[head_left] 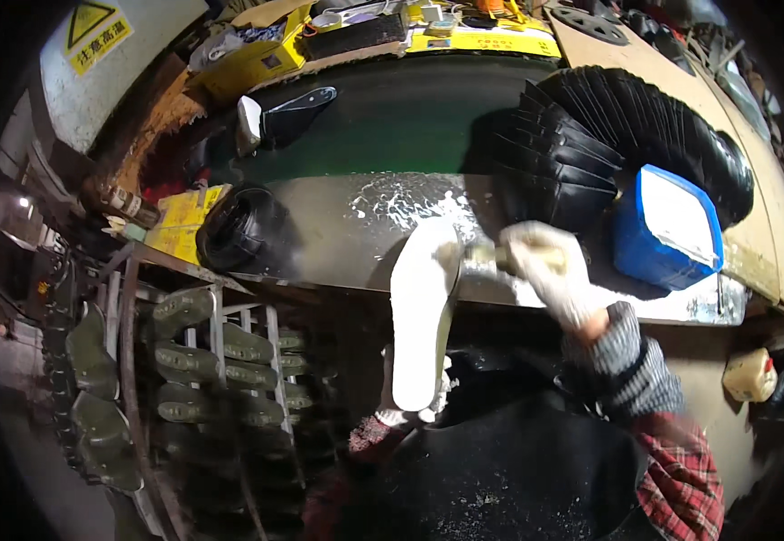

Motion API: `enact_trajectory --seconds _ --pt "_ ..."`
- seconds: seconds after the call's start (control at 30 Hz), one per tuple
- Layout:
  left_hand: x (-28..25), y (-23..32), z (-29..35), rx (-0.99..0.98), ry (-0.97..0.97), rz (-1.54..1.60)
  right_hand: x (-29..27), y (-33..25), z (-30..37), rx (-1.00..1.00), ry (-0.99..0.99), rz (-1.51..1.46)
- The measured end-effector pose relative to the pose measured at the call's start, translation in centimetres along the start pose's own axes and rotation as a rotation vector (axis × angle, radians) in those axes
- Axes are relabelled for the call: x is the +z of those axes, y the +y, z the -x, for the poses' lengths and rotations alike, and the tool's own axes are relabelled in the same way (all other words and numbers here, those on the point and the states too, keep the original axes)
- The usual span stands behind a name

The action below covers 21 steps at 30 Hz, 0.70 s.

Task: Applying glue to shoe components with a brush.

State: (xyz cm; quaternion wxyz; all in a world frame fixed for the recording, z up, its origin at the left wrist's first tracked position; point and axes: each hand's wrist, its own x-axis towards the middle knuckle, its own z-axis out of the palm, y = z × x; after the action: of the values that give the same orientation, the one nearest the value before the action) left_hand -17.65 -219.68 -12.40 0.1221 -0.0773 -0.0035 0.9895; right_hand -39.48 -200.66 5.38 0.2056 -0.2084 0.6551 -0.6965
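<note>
A shoe sole (419, 316), its upturned face coated white, stands out lengthwise in front of me, toe toward the bench. My left hand (417, 413), in a white glove, is closed round its heel end from below. A darker side shows along the sole's right edge. In my gloved right hand (550, 270) is a brush (482, 255), its bristle end at the right edge of the toe part. Right of that hand stands a blue tub (627, 230) with white stuff in it. White smears (410, 206) cover the metal bench top (320, 212) beyond the toe.
Black flat pieces (663, 117) fan out in an arc at the back right. A green belt (392, 126) carries a dark shoe piece (297, 117). A black coiled roll (243, 225) sits left. Racks with several dark green soles (184, 361) stand lower left; a yellowish jug (749, 375), lower right.
</note>
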Motion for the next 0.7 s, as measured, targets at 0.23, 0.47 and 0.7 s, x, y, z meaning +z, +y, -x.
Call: enact_trajectory --seconds 0.23,0.47,0.7 --pt "3.6 0.5 -1.5 -0.173 0.068 -0.104 -0.7 -2.9 -3.7 -0.070 0.000 0.084" --pt "5.6 -0.6 -1.3 -0.024 0.046 0.063 2.2 -4.9 0.5 -0.630 -0.720 0.483" --pt "11.0 -1.6 -2.4 0.125 0.407 -0.028 0.9 -4.2 4.5 -0.333 -0.663 0.334"
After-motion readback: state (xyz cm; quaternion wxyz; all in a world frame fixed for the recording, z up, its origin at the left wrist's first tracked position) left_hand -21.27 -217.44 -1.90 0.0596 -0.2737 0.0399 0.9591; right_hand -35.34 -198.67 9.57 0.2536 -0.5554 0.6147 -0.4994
